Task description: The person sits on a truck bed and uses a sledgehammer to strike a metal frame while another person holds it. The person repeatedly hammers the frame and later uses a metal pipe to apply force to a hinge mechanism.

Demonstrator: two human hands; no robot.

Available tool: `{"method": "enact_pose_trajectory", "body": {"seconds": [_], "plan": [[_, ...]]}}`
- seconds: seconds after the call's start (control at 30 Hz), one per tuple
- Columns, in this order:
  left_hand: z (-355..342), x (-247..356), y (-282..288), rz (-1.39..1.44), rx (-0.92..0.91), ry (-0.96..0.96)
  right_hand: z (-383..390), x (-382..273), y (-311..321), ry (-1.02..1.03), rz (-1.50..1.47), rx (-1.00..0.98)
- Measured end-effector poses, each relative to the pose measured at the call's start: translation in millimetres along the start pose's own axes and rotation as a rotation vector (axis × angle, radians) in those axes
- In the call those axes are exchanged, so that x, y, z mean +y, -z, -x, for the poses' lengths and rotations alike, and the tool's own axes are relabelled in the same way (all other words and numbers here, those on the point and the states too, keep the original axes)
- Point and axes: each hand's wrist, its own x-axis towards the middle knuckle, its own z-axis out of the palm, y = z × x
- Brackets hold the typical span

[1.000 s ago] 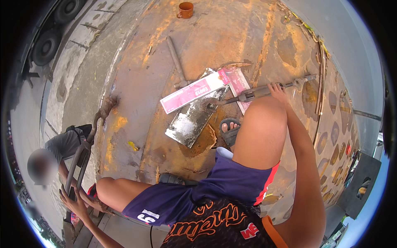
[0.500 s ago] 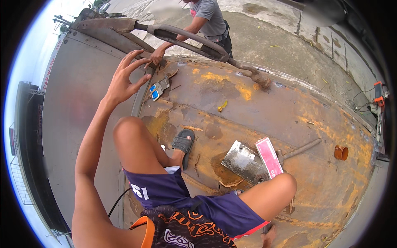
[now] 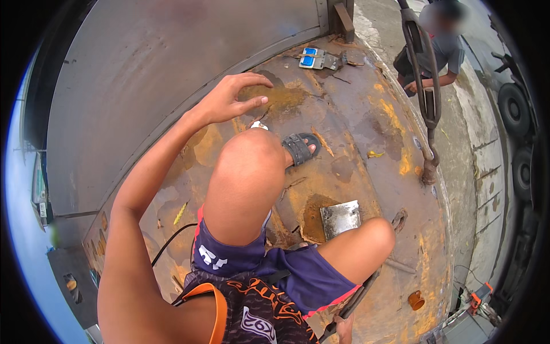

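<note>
My left hand (image 3: 238, 97) is raised over the rusty metal sheet (image 3: 349, 135), near my left knee. Its fingers are curved and apart, with nothing in them. At the lower edge, partly cut off beside my right thigh, my right hand (image 3: 344, 329) is closed round a long dark metal bar (image 3: 358, 297). The bar runs up behind my leg, and its far part is hidden there. A looped rusty metal end (image 3: 399, 220) shows past my right knee; whether it belongs to the bar I cannot tell. A scraped metal plate (image 3: 342, 218) lies between my knees, partly covered by my right leg.
A blue-and-white box (image 3: 309, 58) lies beside metal scraps near the grey panel wall (image 3: 189, 51). A brown cup-like ring (image 3: 416, 299) and a rod (image 3: 401, 265) lie to the right. A rusty linkage (image 3: 427, 109) rises at the edge, with another person (image 3: 438, 57) beyond it.
My view has turned, and the surroundings have shifted within it. My left hand has come away from the panel's edge to above my knee. The pink box is out of sight. The other person has moved.
</note>
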Motion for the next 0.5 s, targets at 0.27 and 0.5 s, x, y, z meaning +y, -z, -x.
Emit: {"method": "enact_pose_trajectory", "body": {"seconds": [0.27,0.5], "plan": [[365,7,-61,0.186,0.032,0.906,-86,-173,65,-0.021,0.201,0.085],[445,0,-76,0.279,0.282,1.110,-130,-334,19,0.333,0.869,0.104]]}}
